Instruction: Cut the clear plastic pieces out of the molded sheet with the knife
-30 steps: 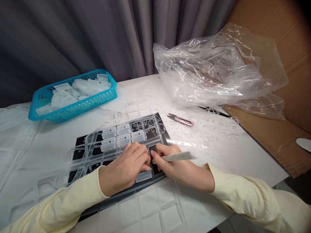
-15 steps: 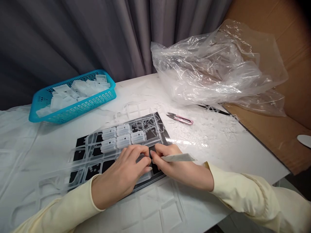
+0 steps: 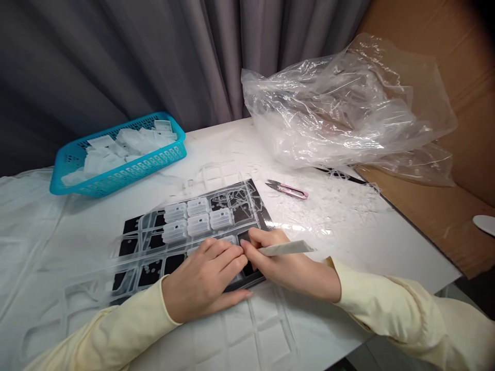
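My left hand (image 3: 209,281) lies across the near row of a clear plastic frame (image 3: 154,253), fingers extended and thumb stretched toward me. My right hand (image 3: 276,263) grips a slim tool with a whitish, wrapped-looking handle (image 3: 288,248); its working end is hidden by the fingers. The fingertips of both hands meet at the frame's near right part. Beneath the frame is a black sheet (image 3: 266,219). Several translucent white boxes (image 3: 198,224) sit in its far cells, some with a dark dot. Partly under my left hand, more pale pieces show.
A blue basket (image 3: 127,167) of translucent pieces stands at the back left. Pink-handled thread snips (image 3: 288,189) lie beyond my right hand, beside scattered clear offcuts (image 3: 336,203). A large clear plastic bag (image 3: 348,118) and cardboard (image 3: 433,226) occupy the right side.
My left hand has gone from curled fingers to a flatter spread, its thumb now extended toward me. My right hand has barely moved and keeps the tool.
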Demonstrator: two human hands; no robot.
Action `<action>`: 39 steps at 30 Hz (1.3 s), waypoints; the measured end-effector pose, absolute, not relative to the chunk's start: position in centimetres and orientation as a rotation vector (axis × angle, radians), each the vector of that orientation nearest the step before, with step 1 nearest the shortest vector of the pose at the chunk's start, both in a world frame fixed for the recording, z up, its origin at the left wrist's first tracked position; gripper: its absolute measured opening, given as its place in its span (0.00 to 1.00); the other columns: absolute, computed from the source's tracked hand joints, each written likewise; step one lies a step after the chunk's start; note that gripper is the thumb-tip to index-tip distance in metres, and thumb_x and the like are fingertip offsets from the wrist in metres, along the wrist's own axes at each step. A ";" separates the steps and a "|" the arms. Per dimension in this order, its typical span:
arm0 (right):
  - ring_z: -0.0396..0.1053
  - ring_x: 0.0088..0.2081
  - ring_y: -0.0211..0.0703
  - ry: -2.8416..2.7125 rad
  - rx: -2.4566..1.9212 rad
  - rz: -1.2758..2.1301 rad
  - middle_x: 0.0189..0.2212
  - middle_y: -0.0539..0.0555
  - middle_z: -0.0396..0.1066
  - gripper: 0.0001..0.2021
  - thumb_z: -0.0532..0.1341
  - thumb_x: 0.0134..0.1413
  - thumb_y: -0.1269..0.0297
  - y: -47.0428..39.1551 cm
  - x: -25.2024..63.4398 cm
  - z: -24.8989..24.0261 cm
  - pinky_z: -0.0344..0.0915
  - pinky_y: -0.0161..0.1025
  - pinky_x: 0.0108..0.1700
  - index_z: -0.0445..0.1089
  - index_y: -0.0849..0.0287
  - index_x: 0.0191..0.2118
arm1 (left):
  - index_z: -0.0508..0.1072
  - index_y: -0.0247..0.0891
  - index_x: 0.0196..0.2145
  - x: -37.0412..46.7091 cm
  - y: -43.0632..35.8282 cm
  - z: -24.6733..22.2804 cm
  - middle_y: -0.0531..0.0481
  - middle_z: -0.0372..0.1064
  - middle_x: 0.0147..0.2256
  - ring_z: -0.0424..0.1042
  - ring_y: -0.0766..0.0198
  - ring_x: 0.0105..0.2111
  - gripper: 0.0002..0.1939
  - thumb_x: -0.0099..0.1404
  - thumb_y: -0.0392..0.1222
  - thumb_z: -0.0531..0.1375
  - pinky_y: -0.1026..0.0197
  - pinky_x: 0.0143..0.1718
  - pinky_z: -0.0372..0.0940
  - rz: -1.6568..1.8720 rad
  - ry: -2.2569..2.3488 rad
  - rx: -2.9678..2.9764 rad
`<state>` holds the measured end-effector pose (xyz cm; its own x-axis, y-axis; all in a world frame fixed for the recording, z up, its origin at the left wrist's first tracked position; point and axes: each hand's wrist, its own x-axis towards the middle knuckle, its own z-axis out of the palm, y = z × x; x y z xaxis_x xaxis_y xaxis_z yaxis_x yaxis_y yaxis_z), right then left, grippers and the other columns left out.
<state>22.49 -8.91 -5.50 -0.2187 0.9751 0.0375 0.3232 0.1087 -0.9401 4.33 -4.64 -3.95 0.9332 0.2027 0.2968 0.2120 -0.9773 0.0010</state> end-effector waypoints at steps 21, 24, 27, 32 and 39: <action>0.53 0.13 0.28 -1.255 -1.228 1.616 0.14 0.43 0.58 0.14 0.51 0.57 0.65 -9.1 22.4 -5.4 0.50 0.27 0.15 0.51 0.58 0.22 | 0.69 0.34 0.34 4.5 -5.0 -4.3 0.45 0.71 0.34 0.65 0.56 0.38 0.06 0.57 0.35 0.56 0.55 0.36 0.62 -0.645 -0.463 -3.124; 0.54 0.15 0.30 -1.381 -1.232 1.486 0.13 0.42 0.54 0.14 0.51 0.56 0.68 -9.2 22.2 -5.6 0.51 0.29 0.17 0.50 0.57 0.21 | 0.70 0.36 0.32 4.6 -5.0 -4.3 0.47 0.70 0.33 0.64 0.57 0.37 0.05 0.58 0.36 0.55 0.55 0.36 0.61 -0.614 -0.454 -3.126; 0.54 0.17 0.31 -1.524 -1.263 1.295 0.13 0.43 0.52 0.14 0.51 0.54 0.69 -9.2 22.1 -5.8 0.49 0.31 0.20 0.48 0.57 0.20 | 0.69 0.36 0.30 4.7 -4.9 -4.3 0.48 0.70 0.31 0.64 0.58 0.35 0.03 0.58 0.35 0.56 0.56 0.35 0.61 -0.620 -0.433 -3.122; 0.51 0.17 0.30 -1.616 -1.271 1.188 0.14 0.43 0.51 0.14 0.50 0.53 0.71 -9.3 22.2 -5.9 0.46 0.32 0.19 0.46 0.57 0.20 | 0.68 0.36 0.30 4.7 -5.0 -4.3 0.48 0.71 0.31 0.64 0.59 0.34 0.02 0.57 0.34 0.56 0.55 0.34 0.59 -0.718 -0.394 -3.111; 0.53 0.14 0.29 -1.389 -1.278 1.428 0.12 0.43 0.55 0.13 0.51 0.53 0.69 -9.1 22.4 -5.6 0.50 0.29 0.17 0.49 0.57 0.20 | 0.68 0.36 0.34 4.1 -4.8 -4.6 0.47 0.71 0.33 0.66 0.55 0.39 0.06 0.57 0.38 0.56 0.53 0.37 0.57 -0.703 -0.350 -3.305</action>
